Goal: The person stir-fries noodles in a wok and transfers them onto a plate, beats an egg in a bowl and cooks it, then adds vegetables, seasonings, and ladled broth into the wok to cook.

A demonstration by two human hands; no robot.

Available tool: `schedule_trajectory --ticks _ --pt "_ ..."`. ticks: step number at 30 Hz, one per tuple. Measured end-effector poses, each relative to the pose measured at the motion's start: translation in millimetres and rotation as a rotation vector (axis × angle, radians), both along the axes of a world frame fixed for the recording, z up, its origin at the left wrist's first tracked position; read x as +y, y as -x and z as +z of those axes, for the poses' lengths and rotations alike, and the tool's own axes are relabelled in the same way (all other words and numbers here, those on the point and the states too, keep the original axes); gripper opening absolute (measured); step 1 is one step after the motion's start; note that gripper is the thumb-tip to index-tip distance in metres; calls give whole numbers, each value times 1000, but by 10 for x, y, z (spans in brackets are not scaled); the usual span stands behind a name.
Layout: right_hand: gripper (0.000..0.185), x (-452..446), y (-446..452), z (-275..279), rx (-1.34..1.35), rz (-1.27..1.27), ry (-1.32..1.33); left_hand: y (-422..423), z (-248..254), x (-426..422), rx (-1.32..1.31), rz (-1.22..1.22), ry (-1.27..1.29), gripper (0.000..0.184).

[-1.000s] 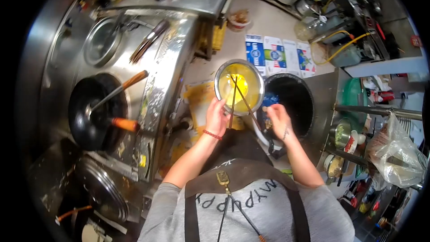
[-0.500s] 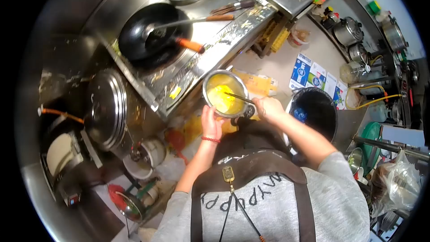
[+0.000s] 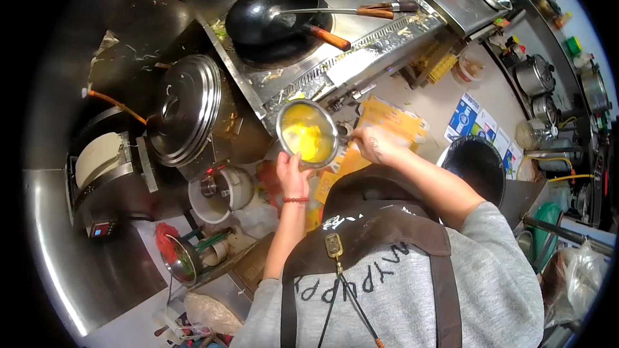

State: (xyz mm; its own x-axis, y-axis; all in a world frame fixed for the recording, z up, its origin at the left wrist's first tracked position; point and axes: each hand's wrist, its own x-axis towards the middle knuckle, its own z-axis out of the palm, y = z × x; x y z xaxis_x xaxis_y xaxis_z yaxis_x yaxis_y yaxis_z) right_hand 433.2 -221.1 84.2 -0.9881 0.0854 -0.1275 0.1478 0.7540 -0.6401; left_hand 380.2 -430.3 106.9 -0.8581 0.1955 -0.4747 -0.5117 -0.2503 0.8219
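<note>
Stove (image 3: 361, 31) stands at twelve o'clock. Left hand (image 3: 293, 177) clamps the bowl (image 3: 327, 130), likely light, rigid (yellow liquid (image 3: 305, 139) may slop), properly at its seven-o'clock rim; right hand (image 3: 372, 144), at three, seemingly grips dark sticks (image 3: 344, 138).

Ok, from my end I'm counting two hands (image 3: 293, 179) (image 3: 374, 145), one held bowl (image 3: 326, 131), one wok (image 3: 253, 20), one ladle (image 3: 322, 11), one black bin (image 3: 483, 162), one bracelet (image 3: 296, 200).

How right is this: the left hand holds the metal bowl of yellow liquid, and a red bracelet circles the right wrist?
Not quite. The red bracelet is on the left wrist, as the head view shows; the left hand does hold the metal bowl of yellow liquid.
</note>
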Motion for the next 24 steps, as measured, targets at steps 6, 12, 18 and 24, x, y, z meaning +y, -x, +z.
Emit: schedule_trajectory --ticks 6,12,18,24 --pt "26 -317 559 711 99 450 -150 312 316 318 154 410 -38 24" --pt "39 -219 1196 822 443 659 -113 1021 440 827 140 583 364 29" --pt "29 1577 2042 915 549 142 115 1892 486 1193 329 570 263 35" --pt "21 2764 2325 39 22 -63 29 2915 596 1570 675 370 888 30"
